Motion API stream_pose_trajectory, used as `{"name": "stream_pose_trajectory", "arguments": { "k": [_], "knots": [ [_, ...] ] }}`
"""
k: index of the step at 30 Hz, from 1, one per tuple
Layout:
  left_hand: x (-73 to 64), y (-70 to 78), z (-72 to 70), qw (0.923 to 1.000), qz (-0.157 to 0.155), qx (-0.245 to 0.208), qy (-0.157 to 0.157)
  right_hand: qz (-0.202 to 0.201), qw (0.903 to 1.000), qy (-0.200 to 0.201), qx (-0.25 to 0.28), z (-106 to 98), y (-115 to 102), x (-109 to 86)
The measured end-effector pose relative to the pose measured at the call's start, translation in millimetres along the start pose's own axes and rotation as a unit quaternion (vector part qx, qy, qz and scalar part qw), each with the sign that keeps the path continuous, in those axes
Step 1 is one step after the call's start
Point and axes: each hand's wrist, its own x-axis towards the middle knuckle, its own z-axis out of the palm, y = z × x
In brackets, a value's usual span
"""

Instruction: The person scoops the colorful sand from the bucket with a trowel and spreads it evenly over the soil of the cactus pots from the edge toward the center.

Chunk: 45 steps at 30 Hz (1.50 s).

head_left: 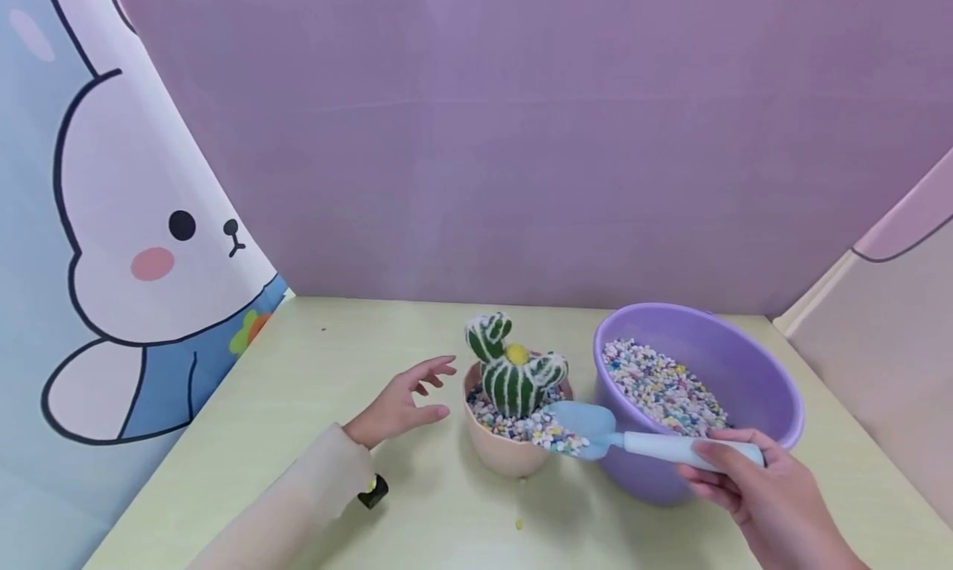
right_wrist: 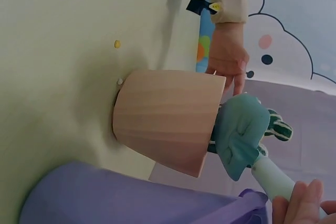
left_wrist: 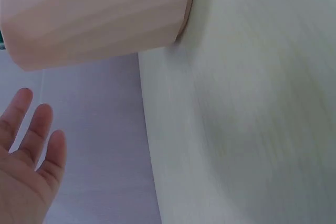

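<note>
My right hand (head_left: 767,487) grips the pale handle of a light blue scoop (head_left: 588,425). Its blade carries multicoloured pebbles (head_left: 557,434) and overlaps the front rim of a peach flowerpot (head_left: 510,454). In the pot stands a green knitted cactus (head_left: 514,380) with white stripes and a yellow top, pebbles around its base. To the left of the pot, my left hand (head_left: 405,400) hovers with fingers spread and relaxed, apart from it. The left wrist view shows that hand's fingers (left_wrist: 39,127) below the pot wall (left_wrist: 100,14). From beneath, the right wrist view shows the blade (right_wrist: 241,129) at the pot's mouth.
A purple bucket (head_left: 789,396) holding many multicoloured pebbles (head_left: 663,388) stands right of the pot, below the scoop's handle. One yellow pebble (head_left: 519,524) lies on the pale table (head_left: 439,529) in front. A purple backdrop (head_left: 476,156) rises behind, with a rabbit-print cloth (head_left: 134,206) at left.
</note>
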Motion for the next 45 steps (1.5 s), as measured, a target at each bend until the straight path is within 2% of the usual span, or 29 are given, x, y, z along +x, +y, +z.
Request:
{"name": "stream_pose_trajectory", "arguments": {
  "k": [7,12,18,22,29,34,37,39,42,45],
  "knots": [
    [15.7,-2.5,5.8,0.9989,-0.029,0.020,-0.032,-0.001,0.9995,-0.018,-0.024,3,-4,6.0],
    [25.8,-6.3,11.3,0.9977,-0.040,0.005,-0.055,0.009,0.9988,-0.019,-0.045,10,-10,7.7],
    [32.4,-18.5,17.5,0.9960,-0.027,-0.035,-0.078,0.015,0.9980,-0.022,-0.057,19,-18,8.0],
    [32.4,-23.6,22.5,0.9956,-0.019,-0.051,-0.076,0.014,0.9979,-0.020,-0.061,23,-21,9.7],
    [24.8,-23.3,24.8,0.9969,-0.034,-0.049,-0.052,0.016,0.9978,-0.023,-0.059,23,-22,11.1],
    [13.8,-15.0,24.6,0.9980,-0.051,-0.023,-0.030,0.020,0.9976,-0.037,-0.055,22,-24,13.2],
    [5.1,-9.2,27.9,0.9976,-0.068,-0.012,-0.013,0.020,0.9965,-0.042,-0.070,23,-26,14.4],
    [-0.8,-5.2,31.1,0.9967,-0.080,0.001,0.007,0.018,0.9952,-0.041,-0.086,24,-28,15.3],
    [-8.0,3.7,37.6,0.9927,-0.097,0.045,0.056,0.016,0.9928,-0.045,-0.110,27,-31,15.9],
    [-11.4,14.3,47.6,0.9817,-0.114,0.112,0.103,0.022,0.9881,-0.042,-0.146,29,-34,15.6]
  ]
}}
